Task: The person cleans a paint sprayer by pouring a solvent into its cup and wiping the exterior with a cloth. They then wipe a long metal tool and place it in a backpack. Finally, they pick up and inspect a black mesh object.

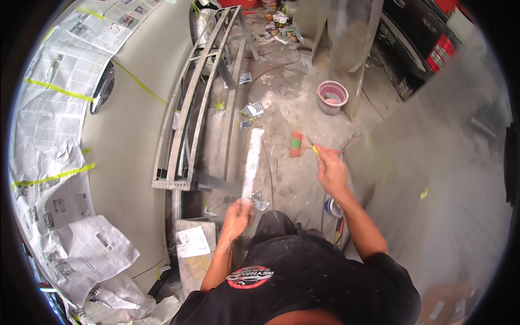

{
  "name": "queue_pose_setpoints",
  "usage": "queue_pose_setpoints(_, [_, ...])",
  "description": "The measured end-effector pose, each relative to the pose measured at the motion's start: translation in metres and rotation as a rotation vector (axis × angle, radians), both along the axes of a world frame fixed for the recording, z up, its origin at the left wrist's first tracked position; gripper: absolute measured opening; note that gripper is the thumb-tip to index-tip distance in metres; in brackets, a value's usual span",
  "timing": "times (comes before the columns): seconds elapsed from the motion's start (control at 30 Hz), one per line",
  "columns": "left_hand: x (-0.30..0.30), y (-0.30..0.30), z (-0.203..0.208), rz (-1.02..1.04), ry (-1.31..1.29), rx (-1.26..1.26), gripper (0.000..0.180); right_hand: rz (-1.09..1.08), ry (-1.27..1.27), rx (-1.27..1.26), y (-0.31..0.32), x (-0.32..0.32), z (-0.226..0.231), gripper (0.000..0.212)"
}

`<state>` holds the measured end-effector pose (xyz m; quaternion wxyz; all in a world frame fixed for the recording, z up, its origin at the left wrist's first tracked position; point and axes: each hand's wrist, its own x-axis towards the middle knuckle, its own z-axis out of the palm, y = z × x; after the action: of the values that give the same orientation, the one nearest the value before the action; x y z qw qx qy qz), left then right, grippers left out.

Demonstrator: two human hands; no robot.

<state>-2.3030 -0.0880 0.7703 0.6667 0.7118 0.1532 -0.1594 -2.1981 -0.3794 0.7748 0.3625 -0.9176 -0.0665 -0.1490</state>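
My left hand [238,216] is closed round the lower end of a long, flat, white-smeared strip [252,165], which stands up and away from me. Whether it is a board or a sanding block I cannot tell. In my right hand [332,172] is a putty knife [297,144] with a yellow handle and a broad orange-red blade bearing a green patch. The blade points left, toward the strip but apart from it. On my left stands a beige car panel [132,124], partly masked with newspaper [57,119] and yellow-green tape [59,90].
A long metal trestle [190,103] stands beside the panel. Farther off sits a pink bucket [332,97] with pinkish contents. Plastic sheeting [433,179] hangs at my right. A dark vehicle [410,43] is at the far right. Cans [281,27] and scraps lie on the floor.
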Motion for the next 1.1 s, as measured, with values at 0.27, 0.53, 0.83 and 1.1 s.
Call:
queue_pose_setpoints(0.27, [0.211,-0.016,-0.042,0.311,-0.048,0.114,0.031,0.228,0.65,0.38,0.045,0.177,-0.05,0.029])
queue_pose_setpoints(0.53, [0.568,-0.01,-0.027,-0.124,-0.295,0.346,0.042,-0.075,0.684,0.601,0.023,0.466,-0.042,0.03])
queue_pose_setpoints(0.83, [0.901,-0.064,0.009,-0.405,-0.199,0.143,0.049,-0.182,0.489,0.683,0.013,0.759,-0.045,0.026])
queue_pose_setpoints(1.1, [1.121,-0.069,0.01,-0.086,0.066,0.023,0.03,0.294,0.689,0.603,0.057,1.076,-0.044,0.028])
